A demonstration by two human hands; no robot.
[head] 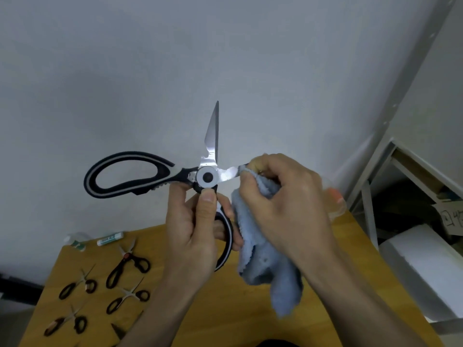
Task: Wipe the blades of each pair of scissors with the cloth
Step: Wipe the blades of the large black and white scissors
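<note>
The wooden table [338,236] lies below the person's raised hands, with four small pairs of scissors [128,262] spread on its left part and a white tube [110,238] near its far edge. Held up in front of the pale wall are the large kitchen shears [207,177], opened wide, one blade pointing straight up and the other running off to the right. The blue cloth [260,251] hangs down from the right hand [283,201], which pinches a fold of it around the rightward blade, so that most of that blade is hidden. The left hand [193,229] grips the lower handle, its thumb pressed just under the pivot.

The step in hand looks to be wiping that right blade. To do it well, the person should draw the cloth outward from the pivot toward the tip, with the fingers on the flat faces and the fold covering the cutting edge. The left thumb should hold the shears steady and open so they cannot snap closed. The upright blade appears bare and probably needs its turn next.
</note>
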